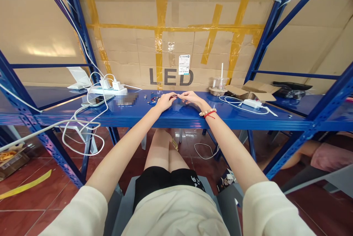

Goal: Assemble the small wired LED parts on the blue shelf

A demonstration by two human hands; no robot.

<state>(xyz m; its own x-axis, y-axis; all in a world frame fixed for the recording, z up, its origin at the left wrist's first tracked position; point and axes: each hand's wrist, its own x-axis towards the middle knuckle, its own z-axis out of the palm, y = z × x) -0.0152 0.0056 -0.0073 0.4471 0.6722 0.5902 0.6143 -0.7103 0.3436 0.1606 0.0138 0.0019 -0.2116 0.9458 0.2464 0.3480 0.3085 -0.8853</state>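
Note:
Over the blue metal shelf top (132,118), my left hand (166,102) is closed with its fingers pinched around a small dark reddish piece (174,96), too small to identify. My right hand (192,98) meets it from the other side, thumb and forefinger pressed together at the end of that piece. Whether the right fingers hold a separate part cannot be made out. Just left of my left hand lie several small blue and metallic bits (153,100). A tiny metallic piece (145,96) sits a little further left. A beaded bracelet (207,112) is around my right wrist.
A white power strip (107,90) with plugs and a phone (97,100) are on the left, cables hanging off the edge. A plastic cup with a straw (220,82), an open cardboard box (252,90) and a white adapter (252,103) stand right. Cardboard (124,52) walls the back.

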